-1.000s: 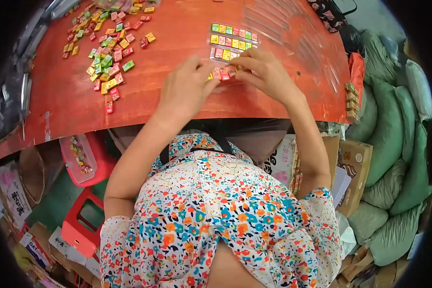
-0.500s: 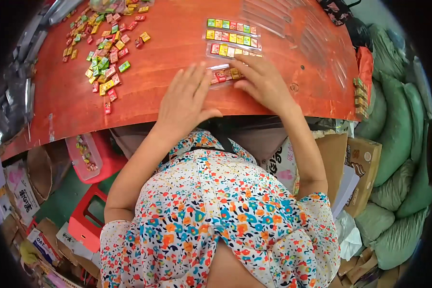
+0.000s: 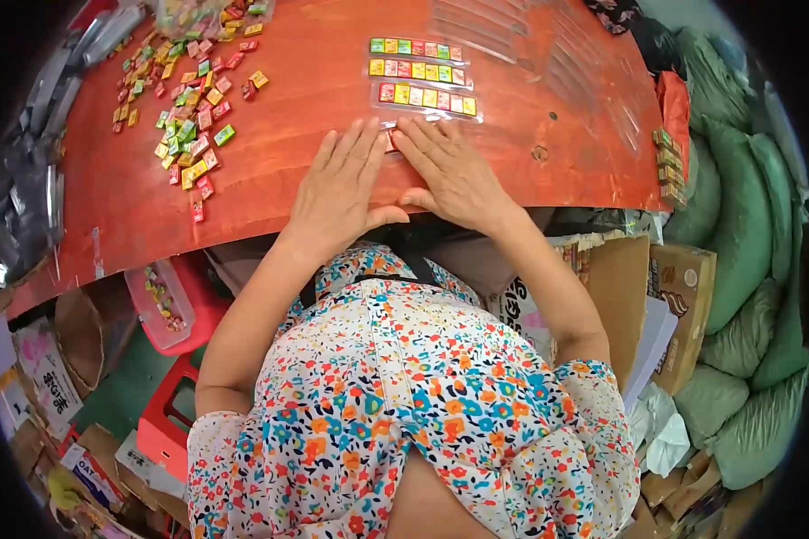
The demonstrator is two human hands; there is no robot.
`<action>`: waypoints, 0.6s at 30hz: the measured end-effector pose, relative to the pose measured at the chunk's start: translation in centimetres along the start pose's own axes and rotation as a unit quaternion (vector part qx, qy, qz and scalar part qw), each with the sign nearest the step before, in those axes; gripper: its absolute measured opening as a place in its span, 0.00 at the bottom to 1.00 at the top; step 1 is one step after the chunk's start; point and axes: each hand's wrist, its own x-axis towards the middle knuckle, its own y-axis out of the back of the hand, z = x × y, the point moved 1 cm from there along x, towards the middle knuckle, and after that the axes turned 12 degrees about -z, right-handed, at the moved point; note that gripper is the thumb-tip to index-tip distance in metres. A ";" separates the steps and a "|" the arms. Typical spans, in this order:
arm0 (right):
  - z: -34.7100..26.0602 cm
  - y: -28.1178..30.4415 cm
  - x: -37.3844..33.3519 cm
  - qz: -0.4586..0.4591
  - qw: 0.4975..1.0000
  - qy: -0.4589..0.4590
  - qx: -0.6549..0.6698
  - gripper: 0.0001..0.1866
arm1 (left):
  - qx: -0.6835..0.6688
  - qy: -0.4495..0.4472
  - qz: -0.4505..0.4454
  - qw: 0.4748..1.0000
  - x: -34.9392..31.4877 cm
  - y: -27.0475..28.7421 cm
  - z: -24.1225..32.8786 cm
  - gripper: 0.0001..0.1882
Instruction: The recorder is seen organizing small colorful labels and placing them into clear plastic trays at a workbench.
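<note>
My left hand point(image 3: 337, 187) lies flat near the table's front edge, fingers stretched out and pointing away. Beside it, my right hand point(image 3: 454, 172) is also flat and outstretched, thumb pointing toward the left thumb. Between and under the fingertips sits the nearest clear tray of small boxes point(image 3: 390, 141); most of it is hidden by the hands. Beyond lie three more clear trays, each with a row of small coloured boxes: a near row point(image 3: 427, 98), a middle row point(image 3: 420, 71) and a far row point(image 3: 414, 48).
Loose small boxes point(image 3: 187, 130) are heaped on the red table point(image 3: 279, 180) at left. Empty clear trays point(image 3: 593, 81) lie at the far right, and a stack of small boxes point(image 3: 669, 171) stands by the right edge. Below left are a plastic tub point(image 3: 160, 305) and red stool point(image 3: 166, 409).
My right hand has moved left, now close beside the left hand and covering most of the nearest tray. The third row, partly covered before, is now fully visible. The view has shifted slightly.
</note>
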 end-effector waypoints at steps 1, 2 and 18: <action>-0.2 0.0 0.0 0.002 1.000 -0.004 0.004 0.41 | 0.007 0.005 0.000 1.000 -0.1 -0.1 0.1 0.53; -0.7 -0.2 -0.1 0.004 1.000 -0.008 0.003 0.41 | 0.013 0.010 0.000 1.000 -0.1 -0.1 0.0 0.52; 0.2 1.2 -1.1 0.168 0.856 -0.339 0.352 0.19 | -0.291 0.200 0.111 0.929 1.4 1.5 -1.8 0.12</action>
